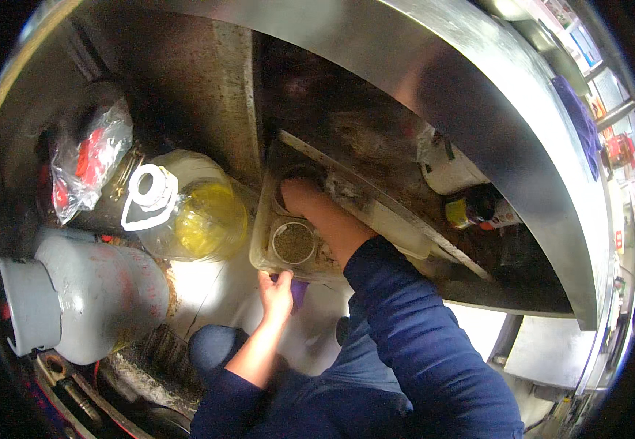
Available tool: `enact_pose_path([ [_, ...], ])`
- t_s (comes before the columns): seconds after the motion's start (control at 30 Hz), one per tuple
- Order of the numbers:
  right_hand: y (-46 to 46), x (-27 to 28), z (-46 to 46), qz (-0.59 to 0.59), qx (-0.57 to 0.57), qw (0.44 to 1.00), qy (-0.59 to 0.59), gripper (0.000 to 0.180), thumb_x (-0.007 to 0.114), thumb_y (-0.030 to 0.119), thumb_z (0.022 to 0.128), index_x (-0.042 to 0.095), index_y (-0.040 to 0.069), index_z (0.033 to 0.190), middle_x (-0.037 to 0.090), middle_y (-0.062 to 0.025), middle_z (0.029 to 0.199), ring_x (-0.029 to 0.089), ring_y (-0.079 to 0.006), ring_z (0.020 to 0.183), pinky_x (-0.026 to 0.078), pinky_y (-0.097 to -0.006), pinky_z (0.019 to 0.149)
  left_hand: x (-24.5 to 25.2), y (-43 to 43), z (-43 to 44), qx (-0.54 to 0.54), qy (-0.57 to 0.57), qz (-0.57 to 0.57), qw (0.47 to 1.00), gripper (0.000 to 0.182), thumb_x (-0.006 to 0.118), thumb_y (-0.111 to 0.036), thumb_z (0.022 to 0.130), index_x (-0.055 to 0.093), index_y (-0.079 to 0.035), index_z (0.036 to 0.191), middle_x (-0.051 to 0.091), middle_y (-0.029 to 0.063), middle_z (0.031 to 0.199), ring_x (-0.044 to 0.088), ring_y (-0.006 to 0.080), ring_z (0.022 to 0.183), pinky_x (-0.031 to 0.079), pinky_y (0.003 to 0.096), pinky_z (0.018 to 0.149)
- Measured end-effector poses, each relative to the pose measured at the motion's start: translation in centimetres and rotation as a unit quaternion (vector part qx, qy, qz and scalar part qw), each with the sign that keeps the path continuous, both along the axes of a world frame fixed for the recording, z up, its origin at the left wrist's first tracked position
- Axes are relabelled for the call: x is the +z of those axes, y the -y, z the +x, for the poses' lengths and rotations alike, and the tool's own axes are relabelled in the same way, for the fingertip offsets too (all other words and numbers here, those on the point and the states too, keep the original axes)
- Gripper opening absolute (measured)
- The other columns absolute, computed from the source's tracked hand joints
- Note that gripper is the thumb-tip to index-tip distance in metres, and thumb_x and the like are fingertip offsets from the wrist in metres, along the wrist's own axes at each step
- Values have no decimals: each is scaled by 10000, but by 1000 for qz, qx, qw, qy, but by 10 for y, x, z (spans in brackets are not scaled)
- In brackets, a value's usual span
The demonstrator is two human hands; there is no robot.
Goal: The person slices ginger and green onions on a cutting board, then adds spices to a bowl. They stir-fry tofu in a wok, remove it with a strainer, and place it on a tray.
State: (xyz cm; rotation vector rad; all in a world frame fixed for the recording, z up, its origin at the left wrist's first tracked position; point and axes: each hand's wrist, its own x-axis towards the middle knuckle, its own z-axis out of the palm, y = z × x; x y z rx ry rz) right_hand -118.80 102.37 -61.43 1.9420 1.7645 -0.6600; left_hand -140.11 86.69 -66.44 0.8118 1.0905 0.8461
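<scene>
A translucent plastic bin (256, 241) sits partly pulled out from a low shelf under the steel counter. My left hand (276, 293) grips its near rim, with the thumb on top and the other fingers mostly hidden below. Something purple, perhaps a cloth (298, 293), shows beside that hand under the rim. My right hand (300, 195) reaches down into the far part of the bin, at a dark round container (281, 206). Its fingers are out of sight there. Nearer to me in the bin stands a round tub (294, 242) of brownish, grainy contents.
Left of the bin stands a large plastic jug (207, 214) of yellow liquid with a white handle. A grey gas cylinder (109, 296) and a clear plastic bag (95, 159) are farther left. The steel counter edge (515, 82) curves overhead; bottles (462, 213) lie on the shelf.
</scene>
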Motion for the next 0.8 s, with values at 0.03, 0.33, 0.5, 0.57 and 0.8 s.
enact_pose_path([
  [0.03, 2, 5, 0, 37, -43, 998, -25, 349, 609, 96, 953, 648, -12, 1282, 678, -252, 1249, 677, -406, 1126, 583, -516, 917, 0, 0, 1, 0, 7, 0, 1000, 376, 675, -62, 893, 551, -13, 1244, 646, 74, 1143, 579, 172, 1037, 455, 335, 959],
  [0.33, 46, 48, -7, 222, -214, 945, -110, 276, 622, 195, 955, 663, 63, 1194, 717, -246, 1029, 699, -445, 956, 585, -552, 831, -2, -1, 11, 26, 30, -1, 999, 359, 654, -32, 908, 524, -15, 1243, 622, 57, 1102, 559, 166, 996, 456, 327, 933],
  [0.5, 53, 43, 0, 293, -212, 924, -124, 258, 598, 222, 984, 664, 66, 1178, 698, -250, 1045, 692, -444, 934, 566, -554, 802, -1, -3, 13, 25, 2, 33, 999, 346, 661, -77, 908, 532, -10, 1221, 613, 69, 1100, 552, 176, 995, 455, 347, 933],
  [0.57, 65, 50, -11, 423, -215, 862, -179, 240, 569, 233, 1017, 666, 60, 1153, 691, -254, 1057, 683, -457, 942, 557, -548, 799, 4, -3, 13, 26, -16, 51, 998, 321, 662, -89, 910, 543, -14, 1197, 608, 72, 1103, 548, 180, 1002, 454, 359, 938],
  [0.8, 143, 125, -83, 312, -433, 722, -439, 400, 499, 369, 1105, 595, 37, 1307, 683, -152, 1187, 631, -246, 1121, 505, -401, 953, 14, -44, 48, 33, 94, -39, 994, 353, 724, -188, 978, 522, -39, 1226, 629, 69, 1058, 594, 174, 905, 514, 346, 816],
])
